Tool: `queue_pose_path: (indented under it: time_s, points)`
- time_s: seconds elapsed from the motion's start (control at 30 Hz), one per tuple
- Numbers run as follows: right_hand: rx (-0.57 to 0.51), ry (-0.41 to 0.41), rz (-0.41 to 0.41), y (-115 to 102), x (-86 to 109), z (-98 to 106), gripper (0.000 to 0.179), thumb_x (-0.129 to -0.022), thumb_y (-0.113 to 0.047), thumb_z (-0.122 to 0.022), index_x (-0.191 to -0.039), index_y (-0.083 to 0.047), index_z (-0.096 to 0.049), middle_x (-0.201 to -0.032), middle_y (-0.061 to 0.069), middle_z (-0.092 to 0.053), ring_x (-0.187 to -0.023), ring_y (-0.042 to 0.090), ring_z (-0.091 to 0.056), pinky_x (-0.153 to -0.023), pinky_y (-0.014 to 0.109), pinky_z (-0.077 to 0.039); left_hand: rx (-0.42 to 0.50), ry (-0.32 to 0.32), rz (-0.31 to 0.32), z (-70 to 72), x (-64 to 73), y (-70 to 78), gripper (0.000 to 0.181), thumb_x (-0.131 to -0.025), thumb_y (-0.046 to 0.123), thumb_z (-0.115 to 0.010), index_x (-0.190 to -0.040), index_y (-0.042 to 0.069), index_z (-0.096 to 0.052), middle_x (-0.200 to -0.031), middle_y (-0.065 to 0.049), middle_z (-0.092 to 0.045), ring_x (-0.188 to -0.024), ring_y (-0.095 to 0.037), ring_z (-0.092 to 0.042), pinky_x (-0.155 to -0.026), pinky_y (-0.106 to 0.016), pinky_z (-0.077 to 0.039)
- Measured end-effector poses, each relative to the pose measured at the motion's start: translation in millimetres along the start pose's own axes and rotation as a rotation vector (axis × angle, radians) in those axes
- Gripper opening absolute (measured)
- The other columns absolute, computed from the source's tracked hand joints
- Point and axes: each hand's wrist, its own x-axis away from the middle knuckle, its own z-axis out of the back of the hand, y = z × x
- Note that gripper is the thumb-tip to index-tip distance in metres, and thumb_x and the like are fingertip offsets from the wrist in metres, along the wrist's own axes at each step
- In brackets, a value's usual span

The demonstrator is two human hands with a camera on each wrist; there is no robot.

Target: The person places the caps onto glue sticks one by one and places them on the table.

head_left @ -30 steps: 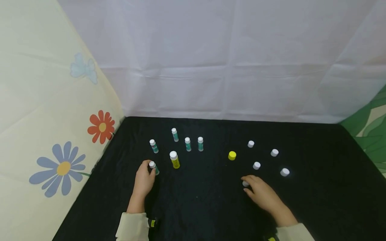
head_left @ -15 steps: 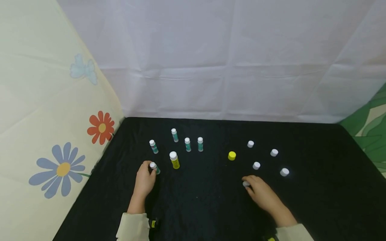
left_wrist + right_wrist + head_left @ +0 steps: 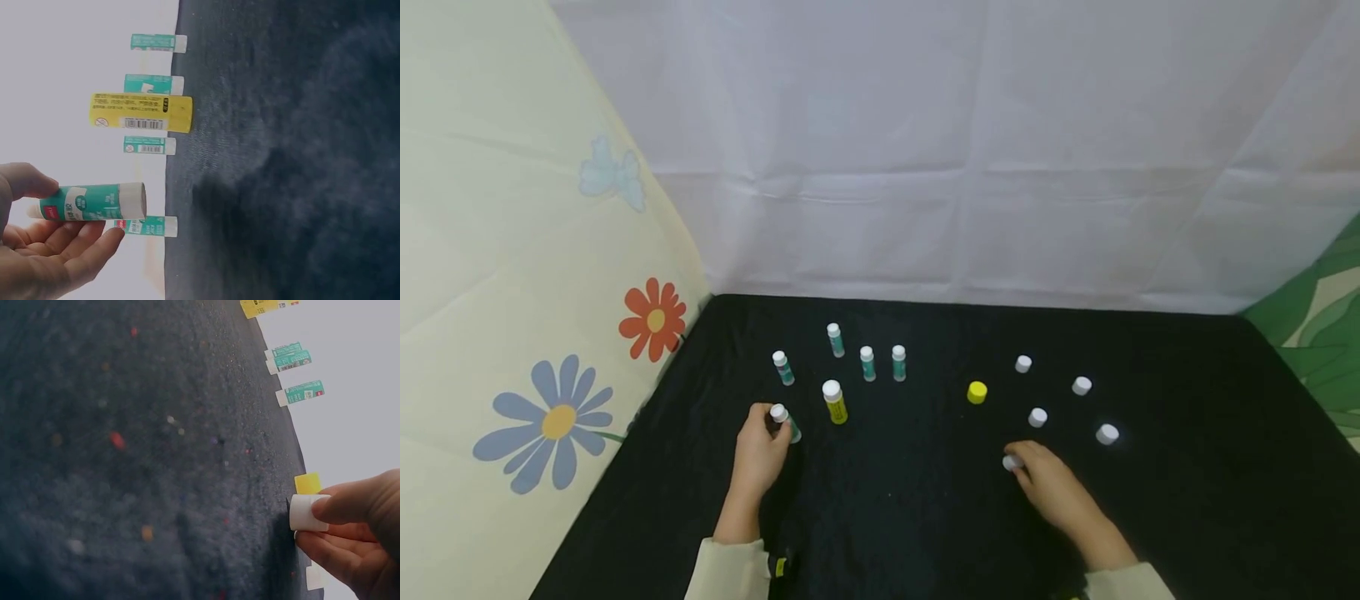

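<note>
On the left, my left hand (image 3: 762, 450) holds a green-labelled glue stick (image 3: 779, 413) by its sides. The left wrist view has that glue stick (image 3: 87, 203) between thumb and fingers, its white base over the dark cloth. To its right stands a bigger yellow glue stick (image 3: 836, 405); several more green ones, such as this glue stick (image 3: 783, 368), stand behind. Across the table, my right hand (image 3: 1056, 492) pinches a white cap (image 3: 1011, 462). Thumb and fingers also show on this cap (image 3: 302, 512) in the right wrist view, low over the cloth.
Beyond the right hand lie a yellow cap (image 3: 977, 392) and several white caps, among them a cap (image 3: 1037, 417) close by and a cap (image 3: 1107, 434) further right. Black cloth (image 3: 895, 533) covers the table. A white sheet (image 3: 880, 150) hangs at the back.
The thumb of my right hand has closed in on the white cap. In my left hand the glue stick has shifted and tilted slightly. The other glue sticks and caps stay put.
</note>
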Motion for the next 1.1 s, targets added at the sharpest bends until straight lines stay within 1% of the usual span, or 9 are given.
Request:
queue_pose_path:
  time_s: [0.13,0.3,0.5,0.67,0.77,0.9,1.0,1.1]
  points:
    - [-0.005,-0.005,-0.012,-0.4,1.6,-0.4,0.018,-0.072,0.007,-0.06,-0.09,0.001,-0.058,-0.088,0.011,-0.057,-0.084,0.028,-0.054,-0.074,0.041,-0.042,0.035,0.001,0.01,-0.1,3.0,3.6,0.021,-0.081,0.005,-0.054,-0.098,-0.004,-0.045,-0.094,-0.017,-0.052,-0.083,-0.026,-0.051,-0.069,-0.037,-0.044]
    - [-0.01,0.0,-0.01,-1.4,2.8,-0.5,0.018,-0.072,0.008,-0.06,-0.088,0.0,-0.058,-0.086,0.009,-0.057,-0.082,0.027,-0.055,-0.072,0.04,-0.043,0.085,-0.011,0.012,-1.5,5.4,7.8,0.02,-0.082,0.004,-0.054,-0.099,-0.004,-0.046,-0.097,-0.018,-0.052,-0.089,-0.028,-0.053,-0.073,-0.039,-0.045]
    - [-0.019,0.001,-0.024,-2.2,4.0,0.4,0.018,-0.072,0.009,-0.059,-0.087,-0.001,-0.057,-0.084,0.008,-0.056,-0.081,0.026,-0.055,-0.071,0.04,-0.043,0.099,-0.011,0.002,-2.6,8.3,11.4,0.02,-0.084,0.004,-0.052,-0.101,-0.004,-0.044,-0.097,-0.017,-0.05,-0.088,-0.027,-0.051,-0.073,-0.039,-0.044]
    - [-0.015,0.012,-0.02,-1.8,5.7,1.5,0.019,-0.071,0.009,-0.06,-0.087,-0.001,-0.058,-0.085,0.009,-0.057,-0.082,0.027,-0.055,-0.073,0.041,-0.043,0.098,0.001,-0.038,-3.8,11.3,12.9,0.02,-0.085,0.004,-0.051,-0.102,-0.004,-0.045,-0.096,-0.016,-0.049,-0.086,-0.026,-0.049,-0.071,-0.038,-0.042]
    - [-0.02,0.019,-0.018,-1.8,6.5,2.4,0.019,-0.072,0.009,-0.06,-0.088,-0.001,-0.058,-0.086,0.01,-0.058,-0.083,0.028,-0.055,-0.073,0.042,-0.043,0.093,-0.002,-0.057,-4.9,13.0,13.4,0.02,-0.085,0.004,-0.051,-0.103,-0.004,-0.046,-0.096,-0.015,-0.05,-0.085,-0.026,-0.049,-0.071,-0.038,-0.042]
    - [-0.028,0.047,0.004,-1.8,7.5,2.6,0.018,-0.072,0.008,-0.061,-0.087,-0.001,-0.059,-0.087,0.009,-0.058,-0.083,0.028,-0.055,-0.073,0.041,-0.043,0.081,-0.014,-0.084,-6.6,15.3,14.6,0.022,-0.085,0.004,-0.052,-0.105,-0.005,-0.047,-0.097,-0.016,-0.05,-0.088,-0.027,-0.05,-0.073,-0.04,-0.043]
    - [-0.038,0.081,0.022,-2.3,7.6,2.3,0.018,-0.07,0.009,-0.062,-0.085,0.0,-0.059,-0.085,0.009,-0.059,-0.081,0.027,-0.055,-0.071,0.041,-0.043,0.073,-0.02,-0.126,-7.4,17.0,16.0,0.024,-0.085,0.003,-0.052,-0.107,-0.005,-0.048,-0.096,-0.015,-0.05,-0.087,-0.026,-0.05,-0.073,-0.04,-0.042]
    - [-0.052,0.113,0.029,-3.2,7.8,1.6,0.019,-0.069,0.01,-0.062,-0.084,-0.001,-0.059,-0.083,0.008,-0.058,-0.078,0.025,-0.055,-0.069,0.04,-0.044,0.069,-0.029,-0.182,-8.4,18.2,17.4,0.026,-0.084,0.002,-0.053,-0.11,-0.004,-0.049,-0.092,-0.013,-0.049,-0.081,-0.023,-0.048,-0.07,-0.037,-0.042]
